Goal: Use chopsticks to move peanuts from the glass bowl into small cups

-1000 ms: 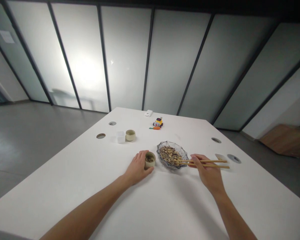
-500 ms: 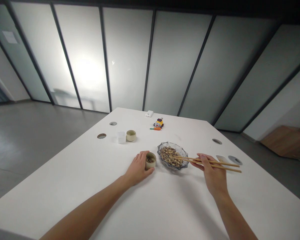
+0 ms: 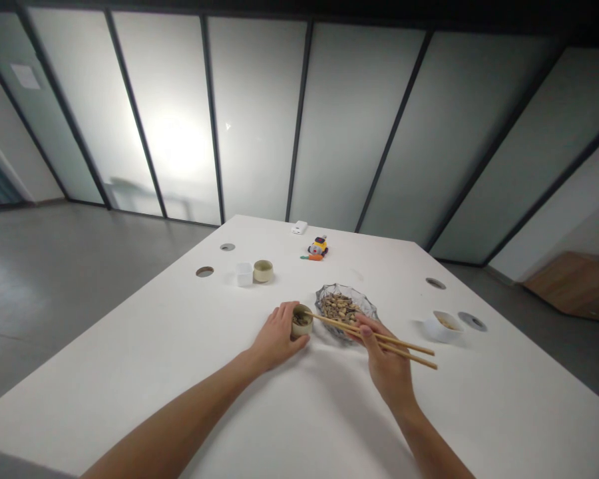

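My left hand (image 3: 278, 334) is wrapped round the left side of a small beige cup (image 3: 303, 328) standing on the white table (image 3: 219, 412). Dark pieces that look like seeds lie inside the cup. With my right hand (image 3: 385, 359) I grip a pair of wooden chopsticks (image 3: 394, 344), whose tips are at the cup's opening. Whether the tips pinch anything is too small to tell. Partly behind my right fingers stands a scalloped glass bowl (image 3: 325, 293) holding many striped seeds (image 3: 340, 307).
At the left stand a white square container (image 3: 244, 275) and another beige cup (image 3: 263, 271). Farther back are a toy car (image 3: 318, 246), a toy carrot (image 3: 312, 257) and a white device (image 3: 299, 227). A white container (image 3: 443, 327) with pale contents stands right.
My right hand and the chopsticks have moved left, the tips passing from the glass bowl to the beige cup. The white container at the right is now uncovered. My left hand keeps its hold.
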`<state>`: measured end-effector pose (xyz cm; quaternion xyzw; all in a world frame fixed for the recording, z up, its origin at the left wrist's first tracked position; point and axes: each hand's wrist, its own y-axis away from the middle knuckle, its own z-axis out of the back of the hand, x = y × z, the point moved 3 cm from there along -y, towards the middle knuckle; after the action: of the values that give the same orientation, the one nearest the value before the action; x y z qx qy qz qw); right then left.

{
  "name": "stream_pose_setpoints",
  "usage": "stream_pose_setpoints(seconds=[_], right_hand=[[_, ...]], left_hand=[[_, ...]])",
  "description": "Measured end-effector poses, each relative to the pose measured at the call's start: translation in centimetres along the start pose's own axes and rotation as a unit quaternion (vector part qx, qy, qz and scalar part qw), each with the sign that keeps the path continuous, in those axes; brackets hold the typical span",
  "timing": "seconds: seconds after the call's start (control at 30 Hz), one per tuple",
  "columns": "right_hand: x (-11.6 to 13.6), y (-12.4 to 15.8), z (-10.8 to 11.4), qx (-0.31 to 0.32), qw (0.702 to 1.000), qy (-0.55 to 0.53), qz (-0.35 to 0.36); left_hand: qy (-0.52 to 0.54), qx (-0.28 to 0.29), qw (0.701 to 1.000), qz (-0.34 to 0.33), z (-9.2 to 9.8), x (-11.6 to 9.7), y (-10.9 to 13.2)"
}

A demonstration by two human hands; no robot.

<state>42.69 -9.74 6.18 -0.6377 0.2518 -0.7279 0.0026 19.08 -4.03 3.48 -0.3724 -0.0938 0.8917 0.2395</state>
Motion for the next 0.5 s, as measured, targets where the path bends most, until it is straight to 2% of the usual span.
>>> stream_pose_setpoints(seconds=[0.07, 0.17, 0.27, 0.37, 0.5], right_hand=[[0.7, -0.3, 0.8, -0.01, 0.996, 0.068, 0.053], [1.9, -1.3, 2.9, -0.06, 0.978, 0.155, 0.13], [2.5, -2.5, 5.0, -0.096, 0.958, 0.217, 0.159], [2.2, -3.4, 6.1, -0.075, 0.954, 0.248, 0.147], [1.6, -3.8, 6.0, -0.015, 0.952, 0.262, 0.155]], left_hand=[[0.0, 0.001, 1.0, 0.0, 0.0, 0.0, 0.0], [-0.005, 0.009, 1.0, 0.008, 0.2, -0.2, 0.0], [-0.007, 0.014, 1.0, 0.013, 0.3, -0.3, 0.1], [-0.004, 0.009, 1.0, 0.011, 0.4, -0.4, 0.1], [-0.003, 0.001, 1.0, 0.006, 0.4, -0.2, 0.1]])
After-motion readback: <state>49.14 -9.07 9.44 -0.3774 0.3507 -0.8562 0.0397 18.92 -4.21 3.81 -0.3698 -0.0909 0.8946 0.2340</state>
